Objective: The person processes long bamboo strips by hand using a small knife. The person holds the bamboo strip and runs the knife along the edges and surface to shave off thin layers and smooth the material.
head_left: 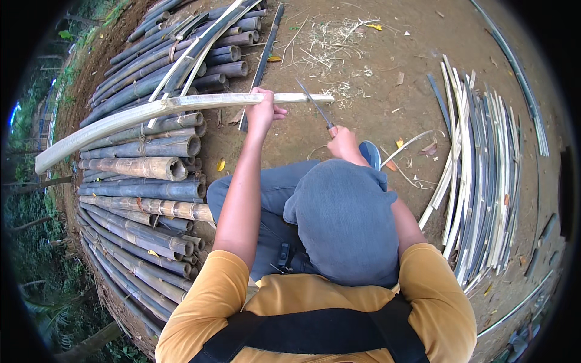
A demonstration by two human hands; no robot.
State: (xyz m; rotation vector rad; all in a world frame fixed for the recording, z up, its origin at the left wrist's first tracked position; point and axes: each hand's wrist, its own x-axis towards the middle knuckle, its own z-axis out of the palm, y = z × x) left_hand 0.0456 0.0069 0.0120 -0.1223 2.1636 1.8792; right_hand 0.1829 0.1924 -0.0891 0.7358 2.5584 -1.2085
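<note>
My left hand (264, 111) is closed around a long split bamboo strip (200, 101), pale on the side that shows. The strip runs from the far left, over the stacked poles, to a free end just right of the hand. In my right hand (344, 144) is the handle of a knife (315, 101) with a long, narrow blade. The blade slants up and to the left and crosses the strip near its right end; whether it touches the strip, I cannot tell. Both forearms reach forward past my bent legs in grey-blue trousers.
Bamboo poles (151, 148) lie stacked on the left, with split strips (200, 51) across the upper ones. On the right is a bundle of thin bamboo strips (478, 181). Shavings (342, 54) litter the dirt ahead. A long dark strip (266, 54) lies beside the stack.
</note>
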